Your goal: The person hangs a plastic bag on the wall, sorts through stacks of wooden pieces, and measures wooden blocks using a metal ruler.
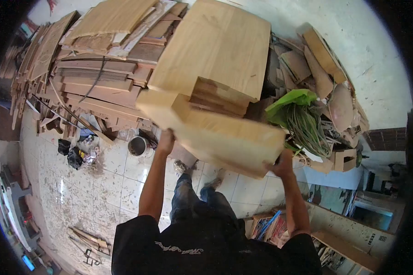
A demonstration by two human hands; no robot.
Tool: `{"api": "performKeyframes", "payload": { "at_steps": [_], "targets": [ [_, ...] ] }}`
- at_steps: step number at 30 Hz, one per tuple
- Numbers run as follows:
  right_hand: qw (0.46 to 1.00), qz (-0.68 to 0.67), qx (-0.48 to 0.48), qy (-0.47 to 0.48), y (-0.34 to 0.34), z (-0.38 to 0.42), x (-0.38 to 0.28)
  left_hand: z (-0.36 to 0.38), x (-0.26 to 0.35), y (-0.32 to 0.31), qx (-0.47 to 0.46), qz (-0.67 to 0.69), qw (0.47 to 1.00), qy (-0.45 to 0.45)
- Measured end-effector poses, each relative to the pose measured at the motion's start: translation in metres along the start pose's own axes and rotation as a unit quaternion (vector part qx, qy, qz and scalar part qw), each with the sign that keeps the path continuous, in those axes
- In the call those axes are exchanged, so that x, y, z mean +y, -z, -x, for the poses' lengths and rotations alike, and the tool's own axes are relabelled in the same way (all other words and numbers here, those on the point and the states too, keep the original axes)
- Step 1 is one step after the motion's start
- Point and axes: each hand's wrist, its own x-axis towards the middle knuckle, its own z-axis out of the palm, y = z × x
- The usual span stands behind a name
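A pale, angled wooden piece (225,142), slightly blurred, is held up in front of my body across both hands. My left hand (166,142) grips its lower edge near the left end, with the fingers partly hidden behind the wood. At the right end, my right hand (281,164) is closed around the lower corner. Just beyond the piece stands a stack of wide, light wooden panels (215,46), and its lower front is partly covered by the piece.
Stacked boards (96,78) fill the left back. Wood scraps (303,68) and a green bag (291,103) of cord-like strands lie at the right. A bucket (139,146) and black plastic bags (74,158) sit on the littered tile floor (105,192).
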Motion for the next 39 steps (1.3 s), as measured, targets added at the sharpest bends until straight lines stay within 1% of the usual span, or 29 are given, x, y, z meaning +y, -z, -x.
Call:
{"api": "performKeyframes", "payload": {
  "at_steps": [2, 4, 6, 7, 8, 10, 11, 12, 13, 14, 15, 16, 17, 18, 20, 22, 24, 26, 27, 28, 29, 30, 31, 32, 33, 34, 35, 37, 39],
  "targets": [
    [0.997, -0.005, -0.048, 0.053, -0.012, 0.019, -0.009, 0.035, 0.022, 0.004, -0.008, 0.140, 0.990, -0.003],
    [0.992, -0.034, -0.125, -0.005, -0.027, 0.049, 0.017, 0.071, -0.011, 0.006, 0.065, 0.154, 0.985, -0.030],
    [0.991, -0.062, -0.116, 0.022, -0.050, 0.069, 0.048, 0.106, -0.010, -0.020, 0.094, 0.150, 0.984, -0.022],
    [0.984, -0.054, -0.168, -0.010, -0.060, 0.081, 0.065, 0.122, -0.016, -0.018, 0.108, 0.249, 0.962, 0.025],
    [0.974, -0.045, -0.219, -0.038, -0.069, 0.091, 0.080, 0.134, -0.022, -0.027, 0.116, 0.248, 0.962, 0.023],
    [0.971, -0.082, -0.224, -0.012, -0.094, 0.109, 0.094, 0.151, -0.031, -0.047, 0.248, 0.258, 0.919, 0.165],
    [0.971, -0.070, -0.226, 0.020, -0.107, 0.119, 0.102, 0.157, -0.036, -0.061, 0.258, 0.221, 0.924, 0.174],
    [0.970, -0.071, -0.230, 0.015, -0.119, 0.122, 0.109, 0.158, -0.035, -0.080, 0.260, 0.221, 0.923, 0.179],
    [0.966, -0.015, -0.258, 0.019, -0.133, 0.123, 0.115, 0.158, -0.035, -0.098, 0.260, 0.371, 0.842, 0.294],
    [0.956, 0.040, -0.288, 0.023, -0.143, 0.129, 0.120, 0.162, -0.040, -0.117, 0.252, 0.506, 0.723, 0.397],
    [0.955, 0.040, -0.293, 0.018, -0.154, 0.134, 0.125, 0.164, -0.077, -0.129, 0.254, 0.508, 0.719, 0.402],
    [0.952, 0.056, -0.302, 0.016, -0.165, 0.132, 0.132, 0.161, -0.135, -0.135, 0.212, 0.329, 0.830, 0.396],
    [0.948, 0.068, -0.312, 0.013, -0.173, 0.132, 0.140, 0.158, -0.175, -0.136, 0.162, 0.135, 0.904, 0.373],
    [0.947, 0.067, -0.314, 0.012, -0.181, 0.136, 0.148, 0.155, -0.190, -0.136, 0.164, 0.135, 0.902, 0.375],
    [0.940, 0.101, -0.324, 0.026, -0.191, 0.146, 0.164, 0.149, -0.216, -0.135, 0.224, 0.363, 0.786, 0.447],
    [0.930, 0.108, -0.351, 0.022, -0.185, 0.151, 0.177, 0.144, -0.265, -0.120, 0.214, 0.327, 0.796, 0.463],
    [0.916, 0.118, -0.383, 0.011, -0.185, 0.164, 0.200, 0.145, -0.278, -0.125, 0.200, 0.293, 0.800, 0.484],
    [0.912, 0.144, -0.385, -0.010, -0.185, 0.169, 0.225, 0.146, -0.294, -0.138, 0.238, 0.299, 0.760, 0.525],
    [0.907, 0.149, -0.394, -0.012, -0.177, 0.175, 0.234, 0.149, -0.305, -0.150, 0.252, 0.320, 0.756, 0.512],
    [0.920, 0.155, -0.358, -0.023, -0.165, 0.183, 0.242, 0.161, -0.316, -0.167, 0.255, 0.333, 0.747, 0.516],
    [0.933, 0.159, -0.322, -0.028, -0.156, 0.186, 0.247, 0.172, -0.328, -0.184, 0.240, 0.343, 0.790, 0.448],
    [0.930, 0.161, -0.331, -0.020, -0.152, 0.201, 0.270, 0.176, -0.342, -0.196, 0.225, 0.347, 0.831, 0.372],
    [0.939, 0.154, -0.305, -0.052, -0.144, 0.217, 0.292, 0.171, -0.360, -0.217, 0.304, 0.338, 0.814, 0.363],
    [0.946, 0.147, -0.277, -0.085, -0.136, 0.234, 0.310, 0.165, -0.367, -0.241, 0.308, 0.344, 0.810, 0.362],
    [0.944, 0.150, -0.280, -0.086, -0.123, 0.243, 0.308, 0.156, -0.372, -0.265, 0.397, 0.203, 0.803, 0.394],
    [0.907, 0.187, -0.330, -0.182, -0.105, 0.246, 0.300, 0.146, -0.375, -0.281, 0.473, 0.056, 0.775, 0.416],
    [0.858, 0.222, -0.372, -0.275, -0.092, 0.250, 0.298, 0.137, -0.375, -0.290, 0.418, -0.016, 0.819, 0.393],
    [0.868, 0.255, -0.317, -0.284, -0.069, 0.292, 0.308, 0.112, -0.397, -0.286, 0.415, 0.019, 0.826, 0.382],
    [0.851, 0.259, -0.296, -0.348, -0.045, 0.330, 0.305, 0.092, -0.421, -0.269, 0.418, 0.078, 0.832, 0.357]
  ]
}}
